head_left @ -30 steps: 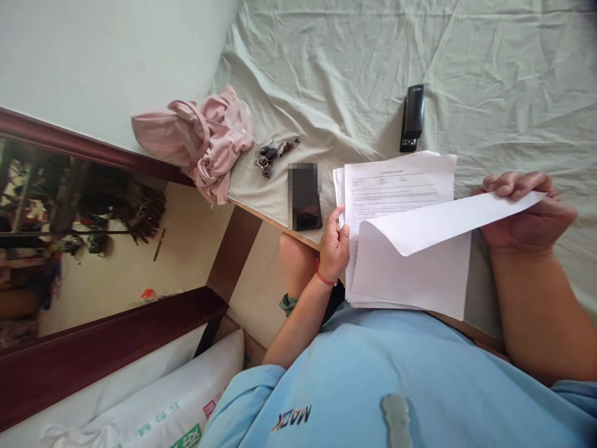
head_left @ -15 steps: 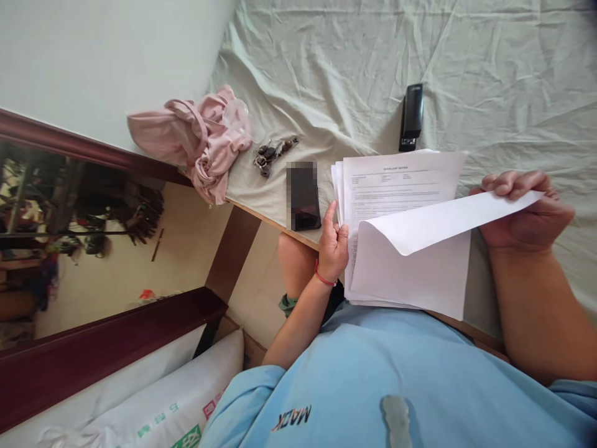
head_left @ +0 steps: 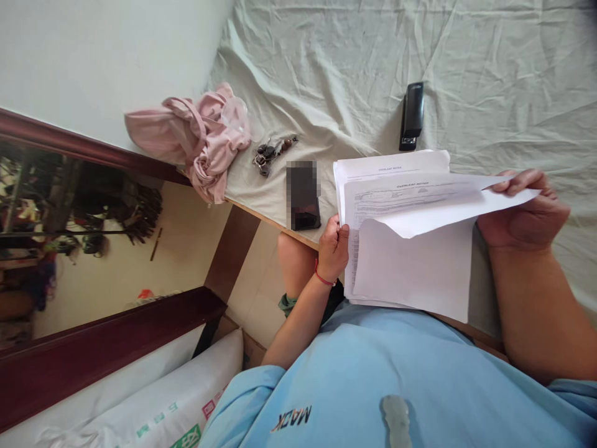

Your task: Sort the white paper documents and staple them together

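Observation:
A stack of printed paper sheets lies in front of my body at the near edge of the cloth-covered surface. My left hand, a red string at its wrist, grips the stack's left edge with the thumb on top. My right hand pinches the upper right corner of the top sheets, which are lifted and curled over toward me. Behind them shows another printed page headed with small text. Just beyond the stack stands a black stapler, touched by neither hand.
A dark phone, partly pixelated, lies left of the papers. Past it are a bunch of keys and a crumpled pink cloth. A dark-framed mirror and a white sack are at the lower left.
My right hand has drawn a second sheet's corner up with the first, uncovering the page behind at the top. My left hand's fingers have closed more on the stack's edge.

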A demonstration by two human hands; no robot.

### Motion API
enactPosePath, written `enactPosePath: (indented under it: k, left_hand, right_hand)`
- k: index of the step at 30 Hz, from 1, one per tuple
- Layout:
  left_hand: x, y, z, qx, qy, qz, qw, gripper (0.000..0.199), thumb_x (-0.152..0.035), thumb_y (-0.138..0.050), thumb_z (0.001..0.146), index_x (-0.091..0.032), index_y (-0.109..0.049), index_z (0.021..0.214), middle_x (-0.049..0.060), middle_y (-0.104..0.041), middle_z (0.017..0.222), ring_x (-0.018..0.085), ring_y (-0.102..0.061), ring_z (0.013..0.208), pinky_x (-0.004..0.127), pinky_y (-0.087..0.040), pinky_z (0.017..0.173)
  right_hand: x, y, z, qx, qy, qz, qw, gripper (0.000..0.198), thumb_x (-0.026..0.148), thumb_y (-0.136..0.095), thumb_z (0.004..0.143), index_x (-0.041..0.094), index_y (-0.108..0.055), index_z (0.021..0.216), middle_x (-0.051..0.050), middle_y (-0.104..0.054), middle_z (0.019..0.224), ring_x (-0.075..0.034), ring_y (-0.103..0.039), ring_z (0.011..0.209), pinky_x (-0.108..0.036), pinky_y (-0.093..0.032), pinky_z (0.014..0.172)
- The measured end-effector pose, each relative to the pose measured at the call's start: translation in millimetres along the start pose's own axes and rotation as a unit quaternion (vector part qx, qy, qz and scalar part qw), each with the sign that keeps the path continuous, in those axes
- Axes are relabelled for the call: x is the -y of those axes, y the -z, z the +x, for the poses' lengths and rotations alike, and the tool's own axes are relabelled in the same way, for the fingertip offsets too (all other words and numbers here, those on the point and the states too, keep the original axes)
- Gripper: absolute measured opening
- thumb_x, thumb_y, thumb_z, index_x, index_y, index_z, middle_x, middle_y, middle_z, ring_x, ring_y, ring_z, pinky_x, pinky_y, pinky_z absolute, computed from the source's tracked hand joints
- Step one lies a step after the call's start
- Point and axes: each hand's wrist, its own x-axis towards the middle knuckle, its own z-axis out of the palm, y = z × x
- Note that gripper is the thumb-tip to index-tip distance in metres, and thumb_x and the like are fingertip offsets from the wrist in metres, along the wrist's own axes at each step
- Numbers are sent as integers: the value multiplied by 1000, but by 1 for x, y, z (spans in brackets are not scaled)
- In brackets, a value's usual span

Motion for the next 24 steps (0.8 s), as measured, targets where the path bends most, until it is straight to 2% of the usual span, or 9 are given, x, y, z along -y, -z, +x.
enactPosePath:
  k: [2,4,7,11,13,18,22,24]
  left_hand:
    - [0,0,0,1,-7,-2,1000,47,-63,-43,105,-21,-59,118,4,-69,91,20,-64,89,32,-51,85]
    - [1,0,-1,-3,-19,-7,1000,45,-63,-44,104,-22,-58,115,4,-69,92,20,-63,89,32,-50,84]
    - [5,-1,-1,-5,-18,-10,1000,44,-63,-45,104,-22,-58,114,2,-65,87,18,-60,81,30,-49,79]
    - [9,-2,0,1,-20,-26,999,45,-63,-46,104,-22,-57,121,1,-63,85,17,-60,79,31,-50,80]
    - [10,-2,0,-4,-22,-22,1000,46,-63,-47,104,-22,-57,122,1,-63,85,17,-61,80,32,-50,82]
    - [11,-2,-1,-14,-25,-4,1000,47,-64,-47,103,-22,-58,120,-1,-59,79,16,-57,74,30,-48,76]
    - [12,-3,-1,-22,-33,-7,999,46,-64,-48,103,-22,-58,118,-2,-55,76,14,-54,70,29,-46,72]
    - [13,-3,-1,-24,-35,-11,999,45,-63,-48,104,-22,-59,118,-2,-56,76,14,-54,71,28,-47,73]
  right_hand:
    - [-2,0,0,-4,1,-8,1000,8,19,-55,43,20,-58,50,-4,-54,60,-17,-53,61,-31,-40,60]
    - [-4,0,-2,-2,9,-14,1000,11,16,-58,44,20,-60,54,-3,-54,62,-16,-55,64,-31,-42,62]
    - [-5,-4,-5,17,18,-23,999,17,10,-67,49,21,-66,63,0,-59,70,-13,-56,72,-29,-48,71]
    - [-3,-11,-10,23,-7,-10,1000,31,9,-77,46,24,-74,73,3,-70,83,-13,-60,80,-27,-51,79]
    - [-3,-12,-11,17,-26,-25,999,38,11,-81,46,24,-77,81,2,-72,87,-13,-60,79,-27,-52,75]
    - [-5,-10,-12,46,-38,-35,998,54,18,-92,51,23,-78,103,1,-72,81,-11,-59,68,-22,-49,63]
    - [-7,-7,-15,45,-40,-50,997,56,24,-98,55,24,-78,107,1,-75,84,-12,-62,64,-23,-50,57]
    - [-7,-6,-16,40,-44,-69,996,51,26,-99,55,25,-79,102,1,-76,84,-12,-63,63,-24,-53,57]
